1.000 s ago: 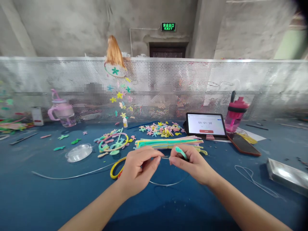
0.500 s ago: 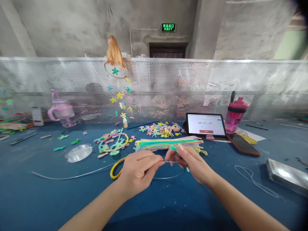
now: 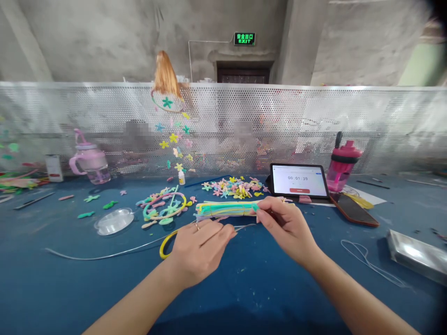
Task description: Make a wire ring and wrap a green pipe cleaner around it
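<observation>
My left hand (image 3: 202, 246) is closed in a pinch on a thin clear cord (image 3: 104, 257), which trails off to the left across the table and shows a short end past the fingertips. A yellow-rimmed handle (image 3: 164, 245) sticks out from behind this hand; the rest of it is hidden. My right hand (image 3: 288, 225) pinches a small teal fuzzy piece (image 3: 254, 207) between thumb and fingers, close to the cord's short end. Behind both hands lies a bundle of pastel pipe cleaners (image 3: 223, 209).
Beyond the bundle is a pile of small fuzzy flowers (image 3: 237, 187). To the left lie a pastel ring (image 3: 183, 204) and a clear plastic dish (image 3: 115, 222). A tablet (image 3: 299, 180), a pink bottle (image 3: 344, 165), a phone (image 3: 352, 209) and a metallic box (image 3: 419, 253) stand or lie rightward.
My right hand has moved up and away from my left fingertips, with the teal piece now at its fingertips. The left hand keeps its pinch on the cord, nearly in place.
</observation>
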`<state>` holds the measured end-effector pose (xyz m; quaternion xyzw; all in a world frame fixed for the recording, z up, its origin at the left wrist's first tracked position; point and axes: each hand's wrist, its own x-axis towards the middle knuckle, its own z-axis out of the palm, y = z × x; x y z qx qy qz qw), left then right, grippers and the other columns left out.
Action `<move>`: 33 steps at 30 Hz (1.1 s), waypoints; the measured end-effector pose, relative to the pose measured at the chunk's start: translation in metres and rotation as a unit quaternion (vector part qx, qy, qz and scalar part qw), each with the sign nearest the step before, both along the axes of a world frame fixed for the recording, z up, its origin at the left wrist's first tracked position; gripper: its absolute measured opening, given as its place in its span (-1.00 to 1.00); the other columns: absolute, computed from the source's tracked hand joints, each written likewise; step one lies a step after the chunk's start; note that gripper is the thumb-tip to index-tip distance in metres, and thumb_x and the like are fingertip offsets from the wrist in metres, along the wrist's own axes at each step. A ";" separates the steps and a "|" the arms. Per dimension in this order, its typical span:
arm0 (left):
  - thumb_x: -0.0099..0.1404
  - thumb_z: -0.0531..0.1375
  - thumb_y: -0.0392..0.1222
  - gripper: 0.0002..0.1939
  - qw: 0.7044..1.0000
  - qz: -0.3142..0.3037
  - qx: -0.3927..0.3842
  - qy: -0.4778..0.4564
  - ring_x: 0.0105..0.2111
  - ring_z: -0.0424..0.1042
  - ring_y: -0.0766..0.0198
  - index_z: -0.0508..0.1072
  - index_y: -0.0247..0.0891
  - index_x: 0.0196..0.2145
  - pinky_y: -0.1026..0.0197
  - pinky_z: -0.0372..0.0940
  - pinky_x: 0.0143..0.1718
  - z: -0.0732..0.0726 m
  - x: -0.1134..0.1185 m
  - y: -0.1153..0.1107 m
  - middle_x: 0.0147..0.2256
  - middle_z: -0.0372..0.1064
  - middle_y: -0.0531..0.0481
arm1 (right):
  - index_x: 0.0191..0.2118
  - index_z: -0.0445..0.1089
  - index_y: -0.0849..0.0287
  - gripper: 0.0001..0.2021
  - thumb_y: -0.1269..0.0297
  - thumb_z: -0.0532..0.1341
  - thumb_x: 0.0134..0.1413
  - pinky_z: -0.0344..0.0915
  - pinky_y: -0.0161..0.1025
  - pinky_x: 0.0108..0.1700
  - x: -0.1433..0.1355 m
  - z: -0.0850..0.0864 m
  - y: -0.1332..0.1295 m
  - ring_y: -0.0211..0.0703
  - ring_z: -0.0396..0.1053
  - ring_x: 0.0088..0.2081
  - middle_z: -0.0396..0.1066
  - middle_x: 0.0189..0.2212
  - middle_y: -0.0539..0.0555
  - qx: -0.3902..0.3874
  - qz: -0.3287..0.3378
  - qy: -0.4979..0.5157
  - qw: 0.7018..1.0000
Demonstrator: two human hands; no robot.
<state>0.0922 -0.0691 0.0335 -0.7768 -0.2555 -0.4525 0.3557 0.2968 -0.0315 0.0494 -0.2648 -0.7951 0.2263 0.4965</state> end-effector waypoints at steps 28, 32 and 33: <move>0.22 0.18 -0.36 -0.90 0.994 0.066 -0.012 0.088 -0.54 0.26 0.38 0.42 -0.33 -0.27 0.28 0.14 -0.52 -0.015 0.001 0.000 -0.53 0.32 0.07 | -0.07 0.35 0.04 -0.77 0.36 0.06 0.20 0.28 -0.27 -0.27 -0.009 -0.015 -0.004 -0.22 0.41 -0.37 0.50 -0.35 -0.01 0.136 -0.047 -0.141 0.979; 0.22 0.18 -0.37 -0.89 0.994 0.066 -0.007 0.091 -0.53 0.27 0.38 0.41 -0.33 -0.26 0.28 0.15 -0.50 -0.015 0.001 0.002 -0.51 0.34 0.08 | -0.18 0.40 0.08 -0.82 0.42 0.12 0.15 0.29 -0.32 -0.27 -0.010 -0.016 -0.003 -0.25 0.43 -0.33 0.51 -0.34 -0.02 0.181 -0.057 -0.104 0.976; 0.22 0.18 -0.37 -0.89 0.994 0.066 -0.005 0.092 -0.53 0.27 0.38 0.41 -0.33 -0.26 0.27 0.16 -0.49 -0.015 0.001 0.002 -0.51 0.34 0.08 | -0.21 0.41 0.09 -0.83 0.44 0.13 0.13 0.29 -0.33 -0.27 -0.009 -0.016 -0.003 -0.26 0.43 -0.34 0.50 -0.36 -0.03 0.190 -0.057 -0.093 0.976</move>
